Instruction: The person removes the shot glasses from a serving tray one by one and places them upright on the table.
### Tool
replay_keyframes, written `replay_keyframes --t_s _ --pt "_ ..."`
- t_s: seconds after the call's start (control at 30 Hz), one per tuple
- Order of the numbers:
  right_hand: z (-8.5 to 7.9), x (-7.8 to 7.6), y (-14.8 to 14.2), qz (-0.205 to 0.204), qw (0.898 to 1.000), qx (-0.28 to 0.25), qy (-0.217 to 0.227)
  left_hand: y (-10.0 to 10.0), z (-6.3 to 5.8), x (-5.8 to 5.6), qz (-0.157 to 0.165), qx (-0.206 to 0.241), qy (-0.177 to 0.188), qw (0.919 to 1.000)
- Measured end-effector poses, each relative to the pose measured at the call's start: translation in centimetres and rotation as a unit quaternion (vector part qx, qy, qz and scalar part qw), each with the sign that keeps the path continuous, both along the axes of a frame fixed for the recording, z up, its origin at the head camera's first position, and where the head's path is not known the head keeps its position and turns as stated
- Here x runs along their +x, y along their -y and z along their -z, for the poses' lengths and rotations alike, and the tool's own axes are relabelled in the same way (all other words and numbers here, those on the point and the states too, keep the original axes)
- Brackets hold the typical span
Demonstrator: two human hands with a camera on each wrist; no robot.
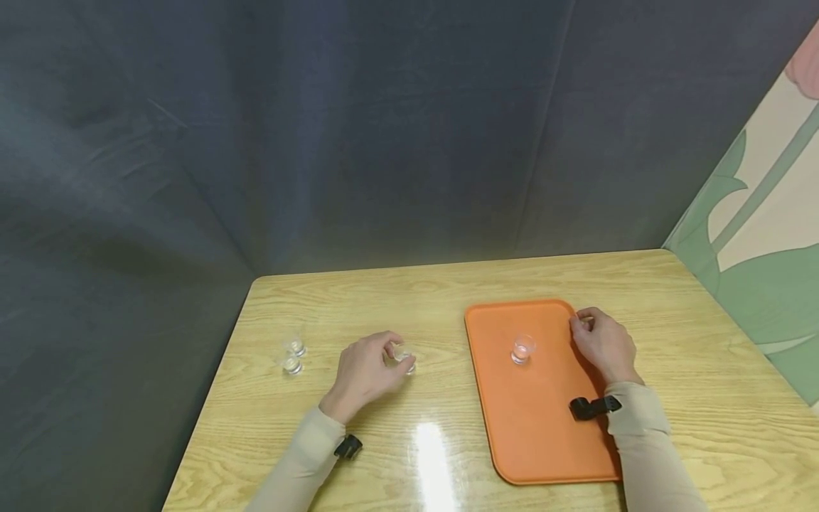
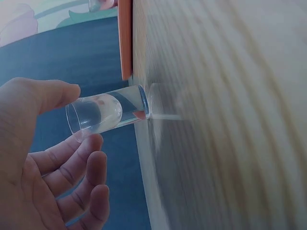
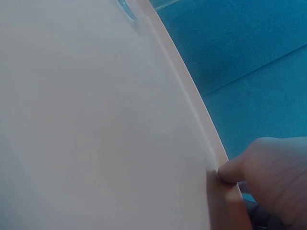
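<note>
A small clear shot glass (image 2: 108,111) stands at the table surface, its thick base at the wood. Around its rim are the thumb and fingers of my left hand (image 1: 371,370), seen close up in the left wrist view. My right hand (image 1: 603,345) pinches the right rim of an orange tray (image 1: 550,434), thumb on the inner side, as the right wrist view shows. Another shot glass (image 1: 522,348) sits upright on the tray, toward its far half. The fingers of the right hand beneath the rim are mostly hidden.
Two more clear shot glasses, a farther one (image 1: 296,346) and a nearer one (image 1: 291,365), stand close together at the left of the wooden table (image 1: 256,441). A dark curtain (image 1: 409,142) hangs behind the table, and a patterned cloth (image 1: 768,284) is at the right.
</note>
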State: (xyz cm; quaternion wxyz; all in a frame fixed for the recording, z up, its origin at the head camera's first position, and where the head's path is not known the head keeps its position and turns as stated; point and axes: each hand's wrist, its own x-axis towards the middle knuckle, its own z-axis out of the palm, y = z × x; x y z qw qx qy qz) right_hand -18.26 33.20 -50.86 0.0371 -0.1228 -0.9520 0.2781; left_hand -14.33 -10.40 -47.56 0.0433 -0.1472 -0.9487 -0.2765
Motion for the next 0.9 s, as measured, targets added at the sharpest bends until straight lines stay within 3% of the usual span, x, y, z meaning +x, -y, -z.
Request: replay_keyframes --t_s 0.9 --pt "0.0 0.0 0.0 0.001 1.000 -0.003 -0.002 8.5 -0.6 0.6 -0.106 -0.019 -0.021 0.9940"
